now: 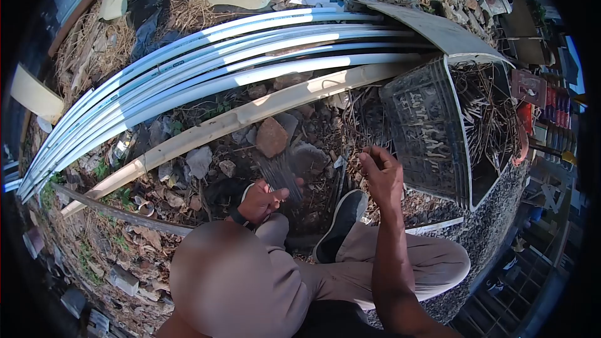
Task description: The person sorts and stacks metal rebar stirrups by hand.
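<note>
The left hand (255, 203) grips thin, grey, metal-looking wires (280, 174), best kept snug and aligned, above stony ground (199, 163); the right hand (384, 178) curls beside a black plastic bin (407, 116), its contents unclear.

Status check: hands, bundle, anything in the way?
Left hand gripping bundle of thin strands. Right hand raised near bin, fingers curled, grip unclear. Brown rock just beyond bundle; no obstruction seen between hands.

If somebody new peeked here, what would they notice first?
Probably the long white pipes, sweeping in a curve across the upper left. Next, the big dark container at the right, with a tangle of thin sticks or wires inside. Then the thin strands in the left hand.
</note>
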A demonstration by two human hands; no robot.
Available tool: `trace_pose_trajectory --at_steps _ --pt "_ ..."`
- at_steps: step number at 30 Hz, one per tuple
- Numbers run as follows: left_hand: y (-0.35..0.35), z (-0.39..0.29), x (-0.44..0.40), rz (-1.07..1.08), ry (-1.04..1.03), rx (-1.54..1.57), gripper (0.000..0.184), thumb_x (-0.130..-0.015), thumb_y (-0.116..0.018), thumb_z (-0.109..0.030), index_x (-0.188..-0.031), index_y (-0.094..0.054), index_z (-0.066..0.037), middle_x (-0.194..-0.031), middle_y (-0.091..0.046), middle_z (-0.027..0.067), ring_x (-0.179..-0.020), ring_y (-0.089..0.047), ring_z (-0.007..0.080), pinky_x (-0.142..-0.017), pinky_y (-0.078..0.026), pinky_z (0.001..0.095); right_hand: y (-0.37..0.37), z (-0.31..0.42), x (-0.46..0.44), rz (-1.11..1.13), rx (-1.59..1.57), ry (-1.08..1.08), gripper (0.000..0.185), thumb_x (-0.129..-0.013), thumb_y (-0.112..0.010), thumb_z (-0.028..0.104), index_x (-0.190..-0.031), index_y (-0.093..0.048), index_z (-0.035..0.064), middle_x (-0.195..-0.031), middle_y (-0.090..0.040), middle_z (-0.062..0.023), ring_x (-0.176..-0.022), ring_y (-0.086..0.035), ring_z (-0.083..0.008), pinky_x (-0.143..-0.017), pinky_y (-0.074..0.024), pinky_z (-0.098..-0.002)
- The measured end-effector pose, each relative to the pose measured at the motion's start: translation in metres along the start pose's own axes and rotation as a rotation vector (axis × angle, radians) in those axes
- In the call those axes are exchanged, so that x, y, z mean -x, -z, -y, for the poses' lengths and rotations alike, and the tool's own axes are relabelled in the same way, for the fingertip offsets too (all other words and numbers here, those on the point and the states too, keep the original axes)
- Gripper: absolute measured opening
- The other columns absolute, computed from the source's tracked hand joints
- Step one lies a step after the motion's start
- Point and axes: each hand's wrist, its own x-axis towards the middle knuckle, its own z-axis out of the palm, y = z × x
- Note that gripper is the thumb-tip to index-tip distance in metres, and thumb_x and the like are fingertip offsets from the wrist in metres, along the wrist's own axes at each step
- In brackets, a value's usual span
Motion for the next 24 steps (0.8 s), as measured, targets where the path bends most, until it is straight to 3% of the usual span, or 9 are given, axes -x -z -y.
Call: trace_pose_trajectory --at_steps 3,4,6,10,12,16,19,20,24 --pt "-0.002 -0.006 0.000 0.022 0.027 -0.040 0.043 -0.094 -0.072 -0.016 -0.132 -0.057 -0.003 -0.127 -0.069 0.0079 -0.061 -0.053 -0.0028 -0.046 -0.037 0.0146 -0.034 -0.003 0.026 0.136 0.135 0.096 0.027 -0.092 -0.070 0.017 -0.112 -0.069 0.0002 -0.085 -0.069 -0.0072 -0.077 -0.065 -0.0162 -0.072 -0.0504 -0.0309" --pt "-0.012 -0.006 -0.002 -0.037 -0.021 0.034 0.037 -0.091 -0.076 -0.018 -0.121 -0.061 -0.002 -0.107 -0.073 0.0068 -0.054 -0.050 -0.0011 -0.044 -0.035 0.0161 -0.047 -0.009 0.036 0.164 0.197 0.178 0.028 -0.092 -0.070 0.019 -0.113 -0.069 0.0014 -0.087 -0.070 -0.0108 -0.081 -0.068 -0.0219 -0.075 -0.0515 -0.0339" --pt "0.001 0.003 -0.004 -0.090 0.048 -0.032 0.032 -0.089 -0.078 -0.020 -0.111 -0.061 -0.003 -0.089 -0.071 0.0048 -0.050 -0.048 0.0002 -0.043 -0.034 0.0171 -0.070 -0.006 0.059 0.309 0.396 0.253 0.028 -0.093 -0.065 0.023 -0.115 -0.069 0.0053 -0.102 -0.067 -0.0172 -0.098 -0.066 -0.0372 -0.085 -0.0516 -0.0441" --pt "0.022 0.009 -0.004 -0.139 0.096 -0.073 0.025 -0.091 -0.076 -0.013 -0.105 -0.057 -0.007 -0.072 -0.065 0.0043 -0.046 -0.056 0.0081 -0.041 -0.039 0.0206 -0.091 -0.021 0.074 0.262 0.458 0.290 0.026 -0.094 -0.063 0.021 -0.114 -0.069 0.0052 -0.100 -0.067 -0.0172 -0.096 -0.066 -0.0387 -0.084 -0.0523 -0.0462" --pt "0.037 0.019 -0.002 -0.071 0.115 -0.015 0.030 -0.091 -0.074 -0.011 -0.114 -0.056 -0.004 -0.086 -0.069 0.0076 -0.059 -0.064 0.0100 -0.043 -0.041 0.0193 -0.081 -0.016 0.060 0.339 0.385 0.305 0.025 -0.095 -0.063 0.020 -0.113 -0.070 0.0047 -0.102 -0.068 -0.0179 -0.097 -0.067 -0.0382 -0.085 -0.0527 -0.0451" --pt "0.014 -0.001 -0.003 0.073 0.077 0.085 0.047 -0.091 -0.071 -0.007 -0.133 -0.052 0.001 -0.121 -0.068 0.0148 -0.100 -0.072 0.0181 -0.047 -0.044 0.0162 -0.063 -0.020 -0.018 0.053 0.281 0.277 0.027 -0.094 -0.060 0.016 -0.116 -0.069 0.0027 -0.108 -0.070 -0.0220 -0.100 -0.069 -0.0372 -0.087 -0.0530 -0.0420" --pt "0.012 0.000 -0.001 0.096 0.044 0.097 0.050 -0.091 -0.071 -0.009 -0.137 -0.054 0.000 -0.133 -0.065 0.0133 -0.079 -0.067 0.0053 -0.049 -0.038 0.0149 -0.057 -0.056 -0.102 -0.078 0.436 0.231 0.031 -0.091 -0.064 0.022 -0.114 -0.068 0.0011 -0.109 -0.069 -0.0228 -0.102 -0.068 -0.0380 -0.089 -0.0518 -0.0448" --pt "0.002 -0.007 0.004 0.078 0.038 0.135 0.055 -0.092 -0.068 -0.007 -0.142 -0.048 0.000 -0.140 -0.060 0.0154 -0.111 -0.068 0.0161 -0.049 -0.038 0.0147 -0.057 -0.061 -0.122 -0.037 0.487 0.184 0.035 -0.089 -0.065 0.023 -0.117 -0.066 0.0014 -0.112 -0.068 -0.0231 -0.106 -0.066 -0.0378 -0.091 -0.0511 -0.0453" --pt "0.001 -0.008 0.014 0.091 0.066 0.158 0.060 -0.092 -0.066 -0.004 -0.147 -0.041 -0.001 -0.146 -0.054 0.0168 -0.132 -0.057 0.0251 -0.050 -0.039 0.0140 -0.072 -0.084 -0.177 -0.269 0.847 0.280 0.044 -0.087 -0.066 0.025 -0.125 -0.056 0.0055 -0.126 -0.058 -0.0222 -0.120 -0.056 -0.0384 -0.097 -0.0472 -0.0477"
